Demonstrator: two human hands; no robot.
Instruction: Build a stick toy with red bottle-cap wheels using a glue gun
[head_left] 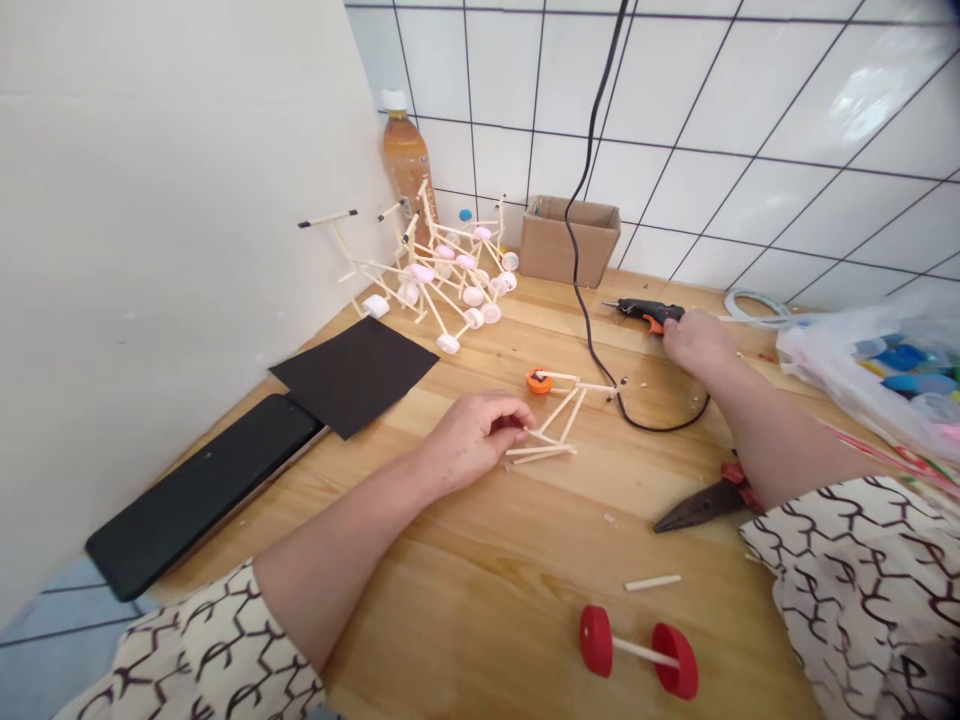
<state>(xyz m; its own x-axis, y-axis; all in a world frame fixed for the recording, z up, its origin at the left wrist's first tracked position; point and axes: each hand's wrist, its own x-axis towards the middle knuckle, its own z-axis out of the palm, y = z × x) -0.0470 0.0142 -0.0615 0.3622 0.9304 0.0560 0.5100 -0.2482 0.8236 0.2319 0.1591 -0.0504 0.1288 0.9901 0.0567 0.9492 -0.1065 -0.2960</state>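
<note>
My left hand (476, 440) pinches one end of a small frame of thin wooden sticks (564, 425), which rests on the wooden table. An orange bottle cap (538, 382) sits at the frame's far end, with sticks running from it. At the back right, my right hand (701, 345) is closed around the handle of a black glue gun (637, 308) with an orange trigger; the gun lies on the tabletop, nozzle pointing left. Close to me lies a pair of red caps joined by a stick (641, 650), and a loose stick (652, 582) lies just beyond it.
Pliers (697, 507) lie beneath my right forearm. A black cord (592, 340) hangs across the table. Several stick-and-cap models (442, 270) stand at the back left by a bottle (405, 150) and cardboard box (566, 240). Black paper (356, 375), a phone (210, 490) and a bag of caps (892, 370) flank them.
</note>
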